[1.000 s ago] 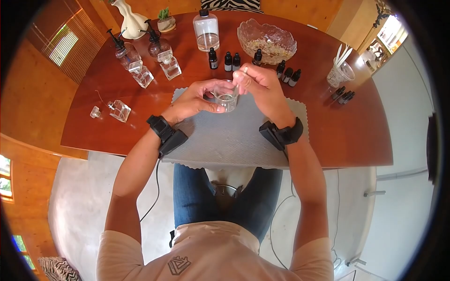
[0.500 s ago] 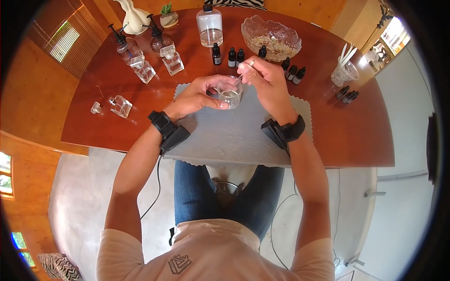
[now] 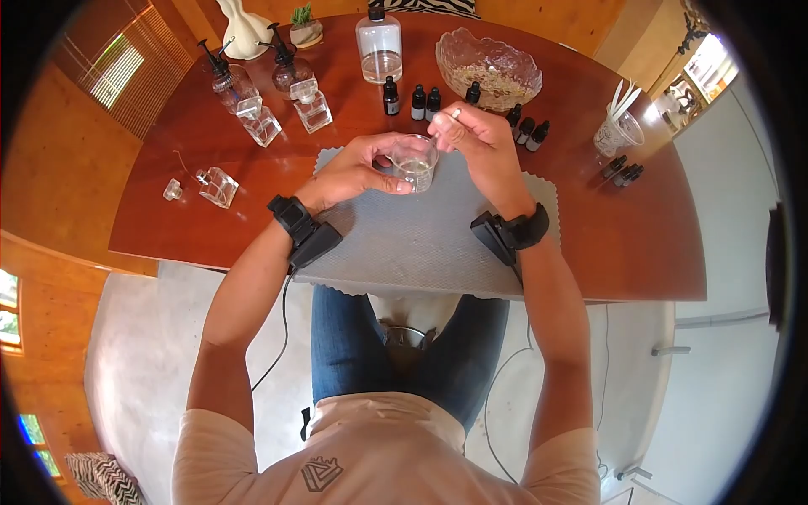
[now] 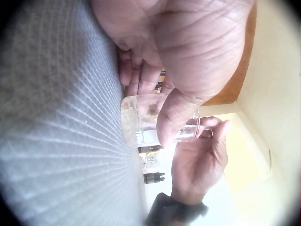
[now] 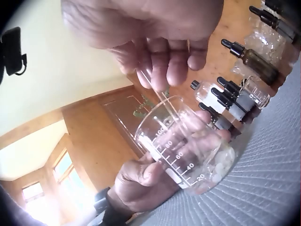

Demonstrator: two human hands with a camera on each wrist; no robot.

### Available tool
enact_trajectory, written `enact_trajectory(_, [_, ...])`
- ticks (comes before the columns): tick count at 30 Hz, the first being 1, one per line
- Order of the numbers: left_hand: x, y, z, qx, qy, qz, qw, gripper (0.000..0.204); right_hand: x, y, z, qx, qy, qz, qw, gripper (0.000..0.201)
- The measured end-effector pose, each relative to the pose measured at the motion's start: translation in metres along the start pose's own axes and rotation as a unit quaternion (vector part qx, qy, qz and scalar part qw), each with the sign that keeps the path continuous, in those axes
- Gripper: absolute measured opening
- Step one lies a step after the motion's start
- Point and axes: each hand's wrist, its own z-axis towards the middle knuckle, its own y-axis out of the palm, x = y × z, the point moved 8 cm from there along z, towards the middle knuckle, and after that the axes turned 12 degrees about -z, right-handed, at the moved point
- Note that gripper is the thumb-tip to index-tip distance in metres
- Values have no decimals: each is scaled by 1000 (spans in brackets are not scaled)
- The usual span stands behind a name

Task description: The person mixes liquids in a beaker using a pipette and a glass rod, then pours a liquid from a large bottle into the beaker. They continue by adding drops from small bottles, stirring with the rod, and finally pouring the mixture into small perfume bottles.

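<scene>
A clear glass beaker [image 3: 414, 172] stands on the grey mat [image 3: 396, 244], its white markings running up to 100 in the right wrist view. Small pale pieces and a little clear liquid show at its bottom. My left hand [image 3: 358, 172] grips the beaker's side, thumb [image 4: 173, 120] in front and fingers around the far wall. Above the rim, my right hand [image 3: 480, 143] pinches a thin glass stirring rod [image 5: 162, 96] between thumb and fingers. The rod slants down into the beaker, and its upper end pokes out over the right hand.
Black-capped dropper bottles [image 3: 390, 96] stand behind the hands, with more at the right [image 3: 627, 175]. Farther back are a large clear bottle [image 3: 379, 50] and a glass bowl [image 3: 488, 67]. Perfume bottles [image 3: 220, 188] sit at left; a cup of white sticks [image 3: 617, 130] stands at right.
The right hand has shifted slightly and the rod's tilt has changed within the beaker. The left hand keeps its grip on the beaker. The head view has moved a little.
</scene>
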Motion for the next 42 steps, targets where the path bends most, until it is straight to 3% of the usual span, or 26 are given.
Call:
enact_trajectory(5, [-2,1,1,-8,5,-27,1000,69,-5,3,-1,-33,0,31,999,30])
enact_trajectory(8, [1,1,1,-3,23,-8,1000,69,-1,-3,1,30,-4,-1,1000,30])
enact_trajectory(11, [-3,0,1,-7,8,-24,1000,69,-3,5,-1,-41,-12,45,998,26])
enact_trajectory(14, [-1,1,1,-4,7,-22,1000,69,2,-1,0,45,3,27,999,27])
enact_trajectory(17, [-3,-1,1,-3,12,-17,1000,69,-10,4,1,-15,-16,21,1000,29])
enact_trajectory(23, [0,1,0,-6,9,-16,1000,67,-3,-4,0,52,-1,10,999,32])
enact_trajectory(26, [2,3,0,-12,6,-27,1000,67,-8,2,-2,-35,-9,41,999,31])
enact_trajectory(29, [4,3,0,-14,13,-3,1000,66,-7,-4,-1,34,-15,10,999,29])
enact_trajectory(32, [3,2,-1,-2,3,-2,1000,65,-5,1,0,4,-38,44,998,27])
enact_trajectory(35, [4,4,0,-10,1,-18,1000,65,-3,3,-2,-40,4,38,998,29])
enact_trajectory(38, [4,4,0,-5,5,-33,999,65,-2,-3,0,16,8,-30,999,29])
enact_trajectory(41, [3,5,-2,2,-28,-31,999,65,-7,3,-3,-60,-13,59,996,29])
enact_trajectory(42, [4,5,0,-3,-16,-26,1000,65,-5,-1,-3,-27,-13,26,999,28])
